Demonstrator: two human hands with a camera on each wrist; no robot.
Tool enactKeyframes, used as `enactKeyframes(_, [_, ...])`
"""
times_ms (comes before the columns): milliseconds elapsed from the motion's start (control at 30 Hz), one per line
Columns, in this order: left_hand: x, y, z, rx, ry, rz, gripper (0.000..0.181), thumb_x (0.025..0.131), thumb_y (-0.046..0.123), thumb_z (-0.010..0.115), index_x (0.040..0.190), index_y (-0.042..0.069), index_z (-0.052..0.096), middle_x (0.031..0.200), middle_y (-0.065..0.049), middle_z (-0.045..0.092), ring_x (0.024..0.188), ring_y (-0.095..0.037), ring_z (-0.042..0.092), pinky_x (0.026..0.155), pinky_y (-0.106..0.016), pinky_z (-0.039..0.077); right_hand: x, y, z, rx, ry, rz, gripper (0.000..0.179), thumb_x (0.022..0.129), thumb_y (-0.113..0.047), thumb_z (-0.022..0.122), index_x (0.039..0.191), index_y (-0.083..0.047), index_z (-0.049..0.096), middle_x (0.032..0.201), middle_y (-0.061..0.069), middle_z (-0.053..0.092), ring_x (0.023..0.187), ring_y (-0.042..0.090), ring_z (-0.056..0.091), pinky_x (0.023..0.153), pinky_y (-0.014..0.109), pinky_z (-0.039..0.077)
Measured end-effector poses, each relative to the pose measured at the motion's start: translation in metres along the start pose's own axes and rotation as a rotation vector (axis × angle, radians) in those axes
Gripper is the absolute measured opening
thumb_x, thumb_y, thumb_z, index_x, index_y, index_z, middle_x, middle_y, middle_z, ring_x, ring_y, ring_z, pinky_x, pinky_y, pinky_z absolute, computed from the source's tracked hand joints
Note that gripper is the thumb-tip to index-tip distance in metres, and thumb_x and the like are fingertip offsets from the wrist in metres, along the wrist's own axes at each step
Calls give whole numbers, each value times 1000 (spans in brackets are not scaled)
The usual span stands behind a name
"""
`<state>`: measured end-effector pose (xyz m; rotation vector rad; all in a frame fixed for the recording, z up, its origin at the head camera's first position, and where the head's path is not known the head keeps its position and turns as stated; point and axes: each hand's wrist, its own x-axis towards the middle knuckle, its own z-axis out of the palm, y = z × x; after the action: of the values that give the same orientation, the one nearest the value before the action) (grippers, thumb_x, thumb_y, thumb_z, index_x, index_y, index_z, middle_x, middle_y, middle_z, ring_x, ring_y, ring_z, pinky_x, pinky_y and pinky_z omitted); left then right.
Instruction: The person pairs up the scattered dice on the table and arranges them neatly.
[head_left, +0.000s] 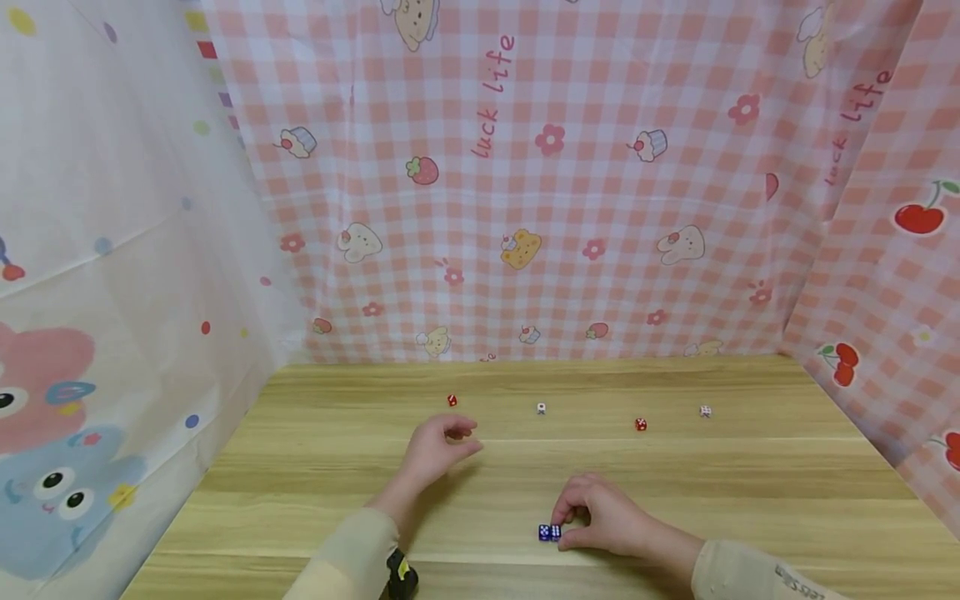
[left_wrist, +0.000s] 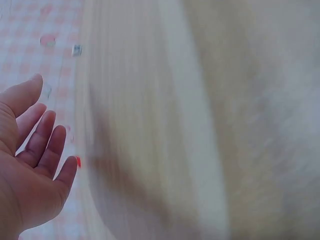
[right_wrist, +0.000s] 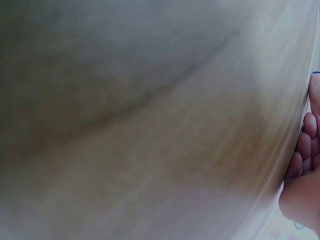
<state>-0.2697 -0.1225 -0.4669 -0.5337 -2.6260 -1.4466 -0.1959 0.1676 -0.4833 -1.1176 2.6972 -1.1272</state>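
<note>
Two blue dice with white pips sit side by side on the wooden table in the head view: a left blue die (head_left: 543, 532) and a right blue die (head_left: 556, 532). My right hand (head_left: 606, 518) pinches the right one between thumb and forefinger, its other fingers curled. In the right wrist view a sliver of blue die (right_wrist: 316, 73) shows at the fingertips. My left hand (head_left: 441, 447) hovers over the table to the left, fingers loosely bent and nothing in them. The left wrist view shows this left hand (left_wrist: 37, 165) with its palm and spread fingers.
Farther back on the table (head_left: 337, 467) lie a red die (head_left: 452, 401), a white die (head_left: 542, 408), another red die (head_left: 641, 424) and another white die (head_left: 706, 411). A pink checked cloth (head_left: 465, 208) hangs behind the table's far edge.
</note>
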Motion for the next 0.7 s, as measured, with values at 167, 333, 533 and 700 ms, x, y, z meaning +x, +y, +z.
enactKeyframes(167, [8,-7,-7,5,58,-78,27,82,9,80,105,-2,72,101,-14,70,93,-28,63,84,-41,51,0,0,0,1,-8,12,20,73,-29,88,84,-25,71,83,-20,58,82,2,49,75,27,41])
enactKeyframes(333, [14,-12,-11,9,111,-104,28,80,9,81,103,-5,71,97,-14,71,90,-28,63,83,-41,51,0,0,0,5,-26,44,20,72,-29,88,84,-27,71,84,-21,57,83,1,49,76,27,42])
enactKeyframes(533, [22,-16,-14,22,162,-187,33,81,13,82,107,-4,70,102,-15,69,96,-30,62,88,-45,50,0,2,1,5,-29,40,20,73,-29,87,84,-27,71,84,-21,56,83,1,49,76,26,42])
enactKeyframes(700, [29,-20,-15,5,198,-241,41,82,16,81,116,-3,67,115,-17,67,109,-35,60,94,-46,49,0,3,0,5,-35,47,20,73,-31,87,85,-27,71,84,-22,56,83,1,49,76,27,42])
